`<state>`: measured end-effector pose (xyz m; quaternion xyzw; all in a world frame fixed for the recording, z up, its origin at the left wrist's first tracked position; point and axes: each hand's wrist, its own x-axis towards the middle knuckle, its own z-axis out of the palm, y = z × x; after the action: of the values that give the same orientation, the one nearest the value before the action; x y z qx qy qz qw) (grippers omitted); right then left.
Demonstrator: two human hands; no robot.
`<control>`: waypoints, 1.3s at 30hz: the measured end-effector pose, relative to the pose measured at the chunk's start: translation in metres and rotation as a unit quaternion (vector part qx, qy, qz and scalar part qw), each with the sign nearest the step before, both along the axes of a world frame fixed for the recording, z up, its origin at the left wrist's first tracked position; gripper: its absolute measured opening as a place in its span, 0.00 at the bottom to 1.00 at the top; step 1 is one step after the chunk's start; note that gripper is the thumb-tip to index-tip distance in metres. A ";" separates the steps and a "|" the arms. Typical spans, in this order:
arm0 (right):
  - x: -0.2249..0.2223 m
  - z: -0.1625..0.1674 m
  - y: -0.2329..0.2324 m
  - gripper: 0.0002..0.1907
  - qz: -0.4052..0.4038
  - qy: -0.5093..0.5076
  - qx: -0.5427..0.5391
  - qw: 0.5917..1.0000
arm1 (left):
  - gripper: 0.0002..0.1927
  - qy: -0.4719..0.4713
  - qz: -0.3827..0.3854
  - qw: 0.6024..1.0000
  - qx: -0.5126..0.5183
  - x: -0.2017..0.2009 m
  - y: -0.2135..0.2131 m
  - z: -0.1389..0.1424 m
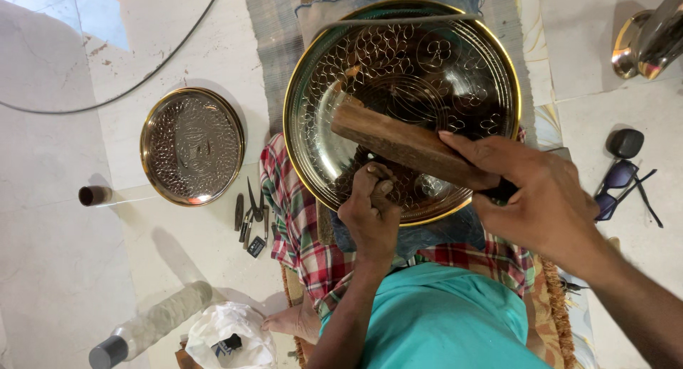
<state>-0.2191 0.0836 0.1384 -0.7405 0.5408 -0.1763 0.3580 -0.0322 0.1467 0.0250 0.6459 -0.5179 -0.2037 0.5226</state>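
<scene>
lap: teal shirt point(441, 319) right under the camera, with a red plaid cloth point(299, 227) spread below the big brass plate point(491, 70). My guess is it pads the plate and stops it sliding.

left hand: left hand point(371, 211) sits on the plate's near rim, fingers clenched in a tight fist around something thin, probably a small chisel. The tool is mostly hidden, so can't say for sure. Held low like that, it looks braced against the metal.

right hand: right hand point(535, 202) is just right of the plate's near edge, fingers wrapped around the handle of a wooden mallet point(405, 143). The block angles over the plate above the left fist, lined up to tap it, I'd say.

big brass plate: tilted on the lap, engraved with flower and scale patterns.

tools: a few small chisels point(250, 216) on the floor left of the plate, within reach.

small plate: a smaller engraved plate point(192, 146) lies flat further left of the big one.

glasses: dark glasses point(622, 180) right of the plate on the floor.

far: a striped mat point(274, 41) runs beyond the plate's far rim.
</scene>
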 end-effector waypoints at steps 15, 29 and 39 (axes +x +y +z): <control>0.004 0.011 -0.025 0.45 0.178 0.261 -0.154 0.936 | 0.16 -0.026 -0.034 0.998 0.054 0.004 0.000 -0.011; -0.033 -0.037 -0.004 0.33 0.028 0.081 -0.084 0.993 | 0.10 0.112 0.018 0.988 -0.105 0.004 -0.003 -0.010; -0.094 -0.197 0.127 0.15 -0.528 -0.408 0.231 0.708 | 0.14 0.402 -0.099 0.909 -0.043 0.031 -0.026 0.013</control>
<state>-0.3135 0.2105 -0.0590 -0.0844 0.6687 -0.4908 0.5521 -0.0011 0.1205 0.0381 0.4320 -0.3336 -0.4740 0.6910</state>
